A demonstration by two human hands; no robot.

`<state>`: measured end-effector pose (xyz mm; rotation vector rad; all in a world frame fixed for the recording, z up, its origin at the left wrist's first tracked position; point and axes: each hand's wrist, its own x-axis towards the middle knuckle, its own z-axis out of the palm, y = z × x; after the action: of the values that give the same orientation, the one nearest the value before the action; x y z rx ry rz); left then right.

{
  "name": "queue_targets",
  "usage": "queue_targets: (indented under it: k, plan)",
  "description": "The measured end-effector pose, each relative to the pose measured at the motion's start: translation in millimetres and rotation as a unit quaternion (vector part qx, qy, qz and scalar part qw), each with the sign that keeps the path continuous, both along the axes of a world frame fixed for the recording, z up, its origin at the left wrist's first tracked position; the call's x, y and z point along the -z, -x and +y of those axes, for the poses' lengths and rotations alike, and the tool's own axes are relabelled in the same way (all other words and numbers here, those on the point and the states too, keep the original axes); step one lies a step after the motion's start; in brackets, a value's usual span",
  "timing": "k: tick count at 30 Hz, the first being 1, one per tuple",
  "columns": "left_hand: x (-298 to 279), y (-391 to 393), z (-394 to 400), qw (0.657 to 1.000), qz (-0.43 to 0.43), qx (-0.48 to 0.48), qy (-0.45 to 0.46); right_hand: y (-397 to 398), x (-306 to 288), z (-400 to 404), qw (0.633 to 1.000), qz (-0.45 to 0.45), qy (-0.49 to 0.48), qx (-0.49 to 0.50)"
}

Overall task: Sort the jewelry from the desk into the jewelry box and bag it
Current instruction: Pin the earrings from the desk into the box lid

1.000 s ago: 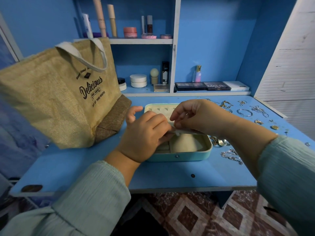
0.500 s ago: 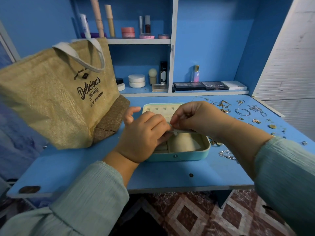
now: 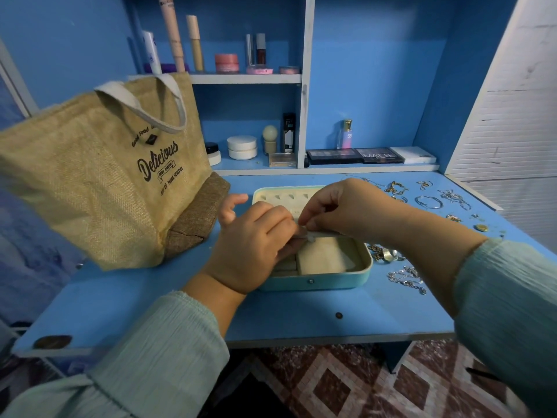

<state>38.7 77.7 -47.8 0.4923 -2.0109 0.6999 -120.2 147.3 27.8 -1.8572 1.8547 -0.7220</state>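
Open teal jewelry box [image 3: 313, 283] mid-desk [image 3: 150, 303], one only, under both hands. Left hand [image 3: 251, 248] and right hand [image 3: 346, 211] pinch a small pale piece [image 3: 312, 235] over it. One jute bag [image 3: 99, 176] left; loose jewelry right, uncountable.

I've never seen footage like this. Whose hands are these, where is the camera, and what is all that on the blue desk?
No machine here: a person wears a camera on the head, looking down at their own two hands. The left hand and right hand meet over an open turquoise jewelry box, both pinching something small at its middle; what exactly is too small to tell. Loose jewelry, chains and rings, lies on the desk to the right. A burlap bag stands at the left. Cosmetics sit on the shelves behind.
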Motion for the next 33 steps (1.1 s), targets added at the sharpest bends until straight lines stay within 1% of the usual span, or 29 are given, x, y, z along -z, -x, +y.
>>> queue_targets:
  k: [2, 7, 12, 17, 24, 29, 33]
  plan:
    - [1, 0, 0, 1.000, -0.007, -0.004, -0.006, 0, -2, 0, 1.000, 0.020, -0.012, -0.009]
    - [-1, 1, 1, 1.000, 0.000, -0.003, -0.007, 3, -5, 1, 1.000, 0.007, -0.025, -0.001]
    - [0, 1, 1, 1.000, -0.004, 0.001, -0.011, 1, -3, -1, 0.999, 0.039, -0.026, -0.013]
    - [0, 0, 1, 1.000, -0.001, 0.004, -0.010, 1, -3, -1, 0.998, 0.049, -0.039, -0.014]
    - [0, -1, 0, 1.000, -0.011, 0.011, -0.001, -3, -10, -4, 0.990, 0.117, -0.067, -0.041]
    - [-2, 1, 2, 1.000, 0.003, 0.018, 0.005, 3, -14, -3, 0.993, 0.099, -0.064, -0.029]
    - [0, 1, 0, 1.000, 0.009, 0.012, 0.013, -2, -13, -3, 0.982, 0.162, -0.073, -0.061]
